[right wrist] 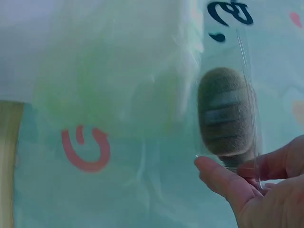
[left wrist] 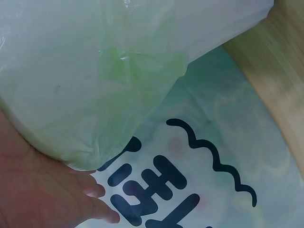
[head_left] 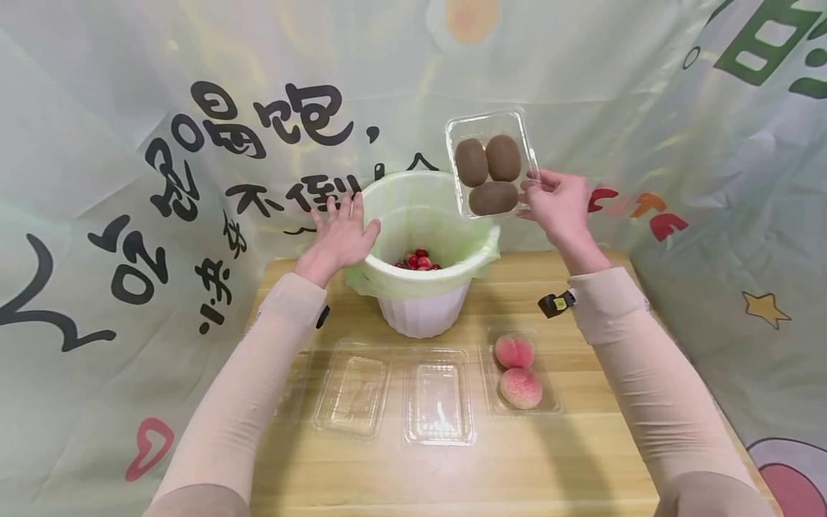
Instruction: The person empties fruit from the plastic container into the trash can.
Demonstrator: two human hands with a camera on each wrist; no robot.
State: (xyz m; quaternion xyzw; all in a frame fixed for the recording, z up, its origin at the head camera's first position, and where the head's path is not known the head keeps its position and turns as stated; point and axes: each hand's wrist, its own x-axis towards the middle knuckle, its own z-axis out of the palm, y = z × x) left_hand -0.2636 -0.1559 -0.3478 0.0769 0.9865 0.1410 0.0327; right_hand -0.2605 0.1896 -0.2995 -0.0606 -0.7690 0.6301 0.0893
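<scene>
My right hand (head_left: pixel 558 205) pinches the side of a clear plastic tray (head_left: pixel 460 129), raised and tilted above the right rim of a white bucket (head_left: pixel 423 309). Three brown kiwis (head_left: pixel 494 197) lie in that tray; the right wrist view has one kiwi (right wrist: pixel 225 114) behind the plastic, close to the thumb. With fingers spread, my left hand (head_left: pixel 339 237) rests at the bucket's left rim. A pale green bag (left wrist: pixel 123 118) lines the bucket and folds over its edge. Inside, several small red fruits (head_left: pixel 418 260) are at the bottom, their kind too small to tell.
On the wooden table (head_left: pixel 517 467), in front of the bucket, stand an empty clear tray (head_left: pixel 352 395), another one (head_left: pixel 439 434), and a tray holding two peaches (head_left: pixel 520 388). A further tray (head_left: pixel 291 391) is partly hidden by the left forearm. Printed cloth walls (head_left: pixel 323 43) enclose the table.
</scene>
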